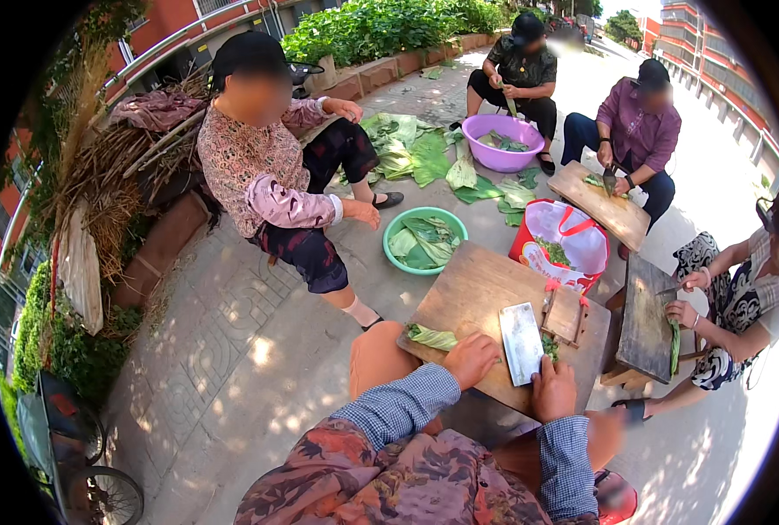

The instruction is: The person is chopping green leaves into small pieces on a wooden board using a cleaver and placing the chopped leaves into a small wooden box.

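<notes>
My left hand (pixel 473 359) presses a roll of large green leaves (pixel 432 336) down on a wooden board (pixel 471 282) in front of me. Its pale end sticks out to the left of my fingers. In my right hand (pixel 553 388) is a cleaver (pixel 519 338), its broad, whitish blade angled across the board just right of the left hand. My fingers cover most of the handle. Shredded greens (pixel 550 349) lie against the blade's right side. Behind them sits a small wooden frame-like piece (pixel 564 316) with red ties.
A red-and-white bag (pixel 524 230) of cut greens stands beyond the board. Left of it is a green basin (pixel 389 252) of leaves; farther back, a purple basin (pixel 494 157). Loose leaves (pixel 432 157) cover the ground. Several people sit around, two cutting on boards (pixel 645 328).
</notes>
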Demonstrator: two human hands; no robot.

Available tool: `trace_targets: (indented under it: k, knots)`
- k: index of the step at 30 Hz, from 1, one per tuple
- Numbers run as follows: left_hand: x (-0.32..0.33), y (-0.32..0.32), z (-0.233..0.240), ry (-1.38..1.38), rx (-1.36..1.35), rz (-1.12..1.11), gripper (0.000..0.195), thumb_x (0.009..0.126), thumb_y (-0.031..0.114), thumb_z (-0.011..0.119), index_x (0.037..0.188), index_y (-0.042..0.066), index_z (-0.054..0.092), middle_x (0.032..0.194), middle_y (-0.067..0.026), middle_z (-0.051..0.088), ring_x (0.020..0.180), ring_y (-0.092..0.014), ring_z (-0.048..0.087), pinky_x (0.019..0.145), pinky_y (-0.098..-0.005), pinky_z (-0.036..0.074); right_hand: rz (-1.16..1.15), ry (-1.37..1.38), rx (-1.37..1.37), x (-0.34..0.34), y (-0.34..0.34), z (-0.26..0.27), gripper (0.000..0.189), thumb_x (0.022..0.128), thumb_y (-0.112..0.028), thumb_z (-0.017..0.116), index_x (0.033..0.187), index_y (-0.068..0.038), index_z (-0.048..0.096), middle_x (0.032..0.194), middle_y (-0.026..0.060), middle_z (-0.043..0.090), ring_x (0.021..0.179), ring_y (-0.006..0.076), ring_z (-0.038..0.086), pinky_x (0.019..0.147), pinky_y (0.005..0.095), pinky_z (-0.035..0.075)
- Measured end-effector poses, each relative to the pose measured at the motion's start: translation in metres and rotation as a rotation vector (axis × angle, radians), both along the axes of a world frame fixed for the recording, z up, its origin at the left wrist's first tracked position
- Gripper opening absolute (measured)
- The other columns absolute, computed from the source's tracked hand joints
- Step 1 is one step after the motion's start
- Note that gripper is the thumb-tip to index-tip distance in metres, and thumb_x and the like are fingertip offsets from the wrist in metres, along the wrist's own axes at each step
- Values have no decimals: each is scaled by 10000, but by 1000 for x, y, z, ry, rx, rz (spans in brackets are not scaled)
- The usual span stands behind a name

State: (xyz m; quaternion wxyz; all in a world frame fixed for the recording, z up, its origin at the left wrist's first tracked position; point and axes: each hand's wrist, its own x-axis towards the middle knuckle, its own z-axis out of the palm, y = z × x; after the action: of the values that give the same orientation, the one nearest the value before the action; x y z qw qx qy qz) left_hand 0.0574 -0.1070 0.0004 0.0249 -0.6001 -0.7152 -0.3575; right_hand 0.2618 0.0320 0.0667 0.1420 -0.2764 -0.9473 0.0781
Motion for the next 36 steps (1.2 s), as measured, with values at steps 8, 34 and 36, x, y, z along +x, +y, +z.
trace_targets:
  k: [8,34,36]
  knots:
    - [0,1,1,-49,39,21,194,817,124,764,1001,109,705,1036,-80,662,1011,-307,630,908,-416,535,329,280,-221,-35,-47,55,543,938,-97,700,1463,-26,579,1131,187,635,1011,376,620,881,443,540]
    - [-2,1,10,-85,28,-15,109,893,108,753,984,78,701,1033,-110,666,1040,-354,626,937,-466,523,-98,234,-261,102,38,69,252,1029,-119,594,1230,-8,697,1144,192,708,1081,383,680,920,439,567]
    - [-3,3,9,-73,27,-19,96,890,98,753,961,70,695,1015,-108,669,1007,-353,630,906,-467,526,-132,255,-226,124,67,65,285,1020,-101,560,1250,13,684,1196,207,706,1127,399,673,968,450,551]
